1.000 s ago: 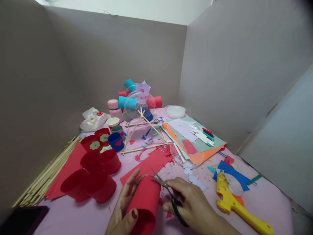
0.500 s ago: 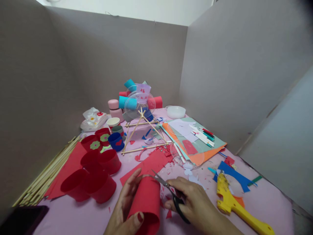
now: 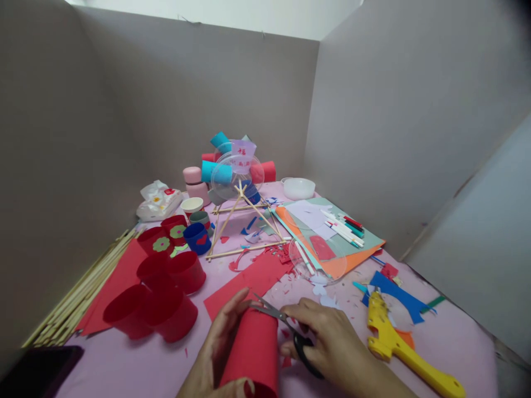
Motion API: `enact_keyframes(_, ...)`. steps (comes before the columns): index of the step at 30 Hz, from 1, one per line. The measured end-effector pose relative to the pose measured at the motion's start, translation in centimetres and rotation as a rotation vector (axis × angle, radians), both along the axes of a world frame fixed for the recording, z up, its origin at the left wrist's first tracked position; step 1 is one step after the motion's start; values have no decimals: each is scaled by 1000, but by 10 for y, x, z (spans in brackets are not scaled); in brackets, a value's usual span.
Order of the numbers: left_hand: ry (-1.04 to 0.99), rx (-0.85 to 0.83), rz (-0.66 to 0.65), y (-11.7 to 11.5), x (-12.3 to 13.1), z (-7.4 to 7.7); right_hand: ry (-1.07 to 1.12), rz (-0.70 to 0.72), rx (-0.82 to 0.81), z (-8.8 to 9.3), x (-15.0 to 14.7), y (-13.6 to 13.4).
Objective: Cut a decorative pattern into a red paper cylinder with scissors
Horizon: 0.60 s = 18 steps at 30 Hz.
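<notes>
My left hand [image 3: 219,345] is wrapped round a red paper cup [image 3: 254,348], thumb at the near rim and fingers along its left side. In my right hand [image 3: 326,337] is a pair of scissors [image 3: 302,340] with black handles, its blades parted at the cup's far end. Whether the blades have paper between them I cannot tell. Beyond the cup lies a red paper sheet [image 3: 249,282] with small red scraps [image 3: 282,254] at its far end.
Several red cups [image 3: 170,315] stand to the left, beside bamboo sticks [image 3: 83,287]. A stick frame with a cup wheel [image 3: 237,171] stands at the back. To the right lie a yellow glue gun [image 3: 398,348], blue paper [image 3: 394,296] and markers [image 3: 344,229].
The red cup has turned a little and moved slightly down and right in my left hand. The scissor blades have swung left and lie across its far rim.
</notes>
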<state>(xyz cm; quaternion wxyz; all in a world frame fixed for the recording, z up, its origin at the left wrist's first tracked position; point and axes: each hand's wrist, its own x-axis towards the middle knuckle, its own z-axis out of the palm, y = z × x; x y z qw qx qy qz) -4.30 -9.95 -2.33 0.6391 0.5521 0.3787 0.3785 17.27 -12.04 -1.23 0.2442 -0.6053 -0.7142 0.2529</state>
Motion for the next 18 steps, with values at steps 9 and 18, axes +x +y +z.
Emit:
enact_keyframes(9,-13,-39,0,0,-1,3,-20,-8,-5,2,-1,0)
enact_keyframes(18,-53,-4,187,7,-1,-5,146,-52,53,-4,0,3)
